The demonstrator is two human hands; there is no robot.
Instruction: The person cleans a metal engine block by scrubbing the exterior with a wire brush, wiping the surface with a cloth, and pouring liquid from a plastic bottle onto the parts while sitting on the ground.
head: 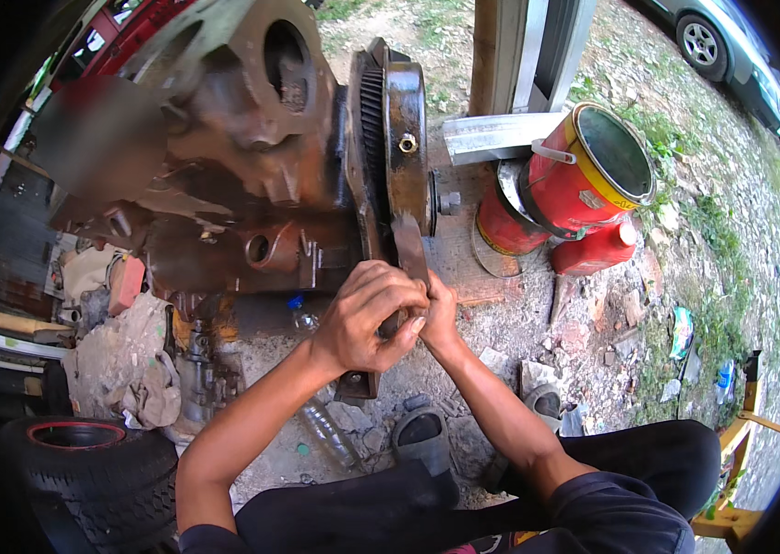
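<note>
A large, oily brown engine block (272, 201) lies before me. On its right side are a toothed ring (372, 104) and a round metal cover (405, 104) with a brass-coloured fitting. A flat brown hand tool (411, 251) points up from my hands, its greyish tip at the lower edge of the cover. My left hand (373, 311) is curled around the tool's lower part, its thumb and forefinger nearly meeting. Close against it, my right hand (441, 308) grips the tool from the right; most of its fingers are hidden. The tool's exact kind is unclear.
Red paint buckets (580, 173) and a red jug (594, 248) stand right, beside a metal post (532, 55). A tire (92, 471) lies lower left. Clear plastic bottles (329, 433) and rubble (130, 353) litter the ground. A blurred patch covers the upper left.
</note>
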